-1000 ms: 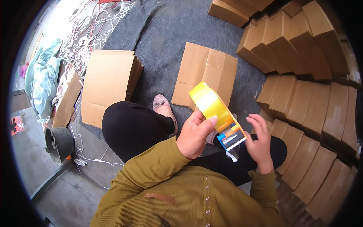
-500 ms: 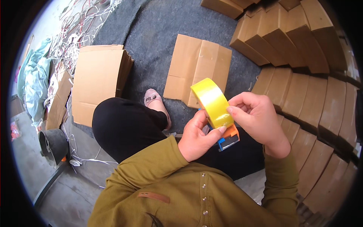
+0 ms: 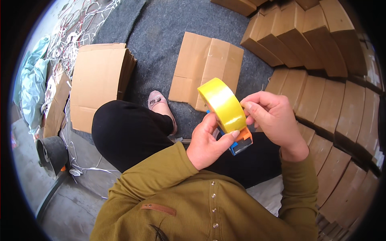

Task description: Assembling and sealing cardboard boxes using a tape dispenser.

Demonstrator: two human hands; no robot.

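A wide roll of shiny yellow tape (image 3: pixel 225 105) sits on an orange and blue tape dispenser (image 3: pixel 246 138) above my lap. My left hand (image 3: pixel 209 142) is closed round the dispenser from the left, its thumb lying across the lower edge of the roll. Thumb and index finger of my right hand (image 3: pixel 279 120) are pinched together close beside the roll's right edge. Whatever they pinch, perhaps the tape's end, is too small to make out. The dispenser's far side is hidden behind the roll and my left fingers.
Beyond my hands a flattened carton (image 3: pixel 193 60) lies on a dark grey mat (image 3: pixel 161 44). A stack of folded cartons (image 3: pixel 96 80) stands left of my foot. Rows of brown boxes (image 3: pixel 333 104) line the right side. Tangled straps (image 3: pixel 76 36) and a black bucket (image 3: pixel 54 154) are at left.
My right thumb and finger have drawn slightly off the roll's face to its edge. The roll looks turned a little in my left hand, and the whole view has shifted slightly.
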